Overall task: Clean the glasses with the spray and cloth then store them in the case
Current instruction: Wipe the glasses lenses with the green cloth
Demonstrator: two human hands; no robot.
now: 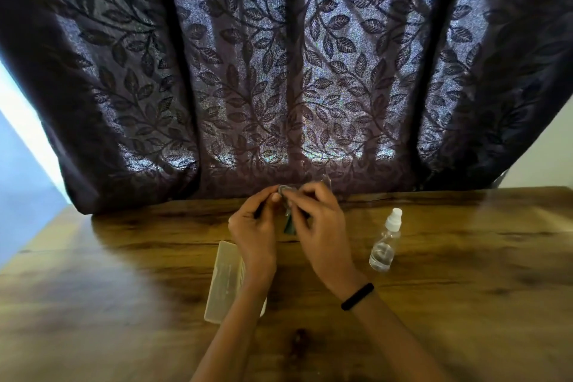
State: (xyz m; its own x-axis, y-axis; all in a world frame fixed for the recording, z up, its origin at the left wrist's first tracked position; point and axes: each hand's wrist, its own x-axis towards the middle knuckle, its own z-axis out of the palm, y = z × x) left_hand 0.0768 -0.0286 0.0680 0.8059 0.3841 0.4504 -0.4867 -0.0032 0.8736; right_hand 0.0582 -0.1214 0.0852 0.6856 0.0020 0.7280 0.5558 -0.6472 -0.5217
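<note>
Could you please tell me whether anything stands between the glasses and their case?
Yes: the pale rectangular plastic case looks closed on the wooden table, and the left forearm crosses above its near right corner.

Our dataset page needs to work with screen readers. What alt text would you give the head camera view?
The left hand and right hand pinch a grey-green cloth above a wooden table; the glasses are hard to make out. A pale case lies below the left forearm, and a clear spray bottle stands to the right, before a dark leaf-patterned curtain.
</note>
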